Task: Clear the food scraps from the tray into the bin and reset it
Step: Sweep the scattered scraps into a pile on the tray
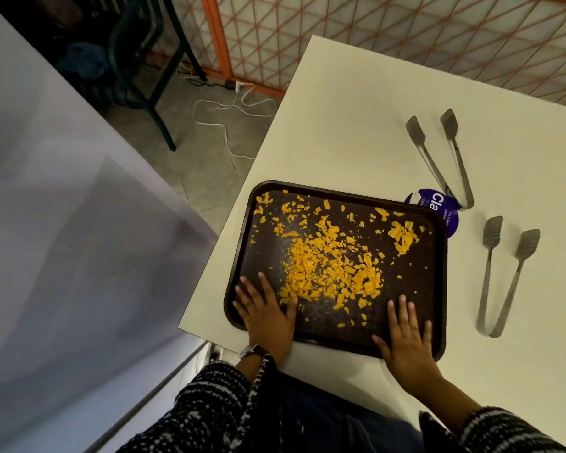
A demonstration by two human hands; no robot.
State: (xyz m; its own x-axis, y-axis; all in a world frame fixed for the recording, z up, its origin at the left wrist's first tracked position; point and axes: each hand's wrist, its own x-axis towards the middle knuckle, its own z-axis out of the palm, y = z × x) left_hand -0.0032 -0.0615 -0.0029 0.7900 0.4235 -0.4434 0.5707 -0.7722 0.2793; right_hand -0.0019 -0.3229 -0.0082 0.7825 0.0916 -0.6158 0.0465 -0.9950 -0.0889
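Step one, tray not lifted yet: we rest left hand (265,317) and right hand (406,338) flat on the tray (437,289) near edge, fingers (402,308) released, grasping nothing. Orange scraps (327,269) lie mid-tray; tray sits on the surface (356,125). Next probably: grip rim, lift level. We see no bin.

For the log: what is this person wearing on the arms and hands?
Both hands are bare, no gloves or rings visible: left hand, right hand. A watch with a dark strap sits on the left wrist. Both sleeves are dark knit flecked with white: left sleeve, right sleeve.
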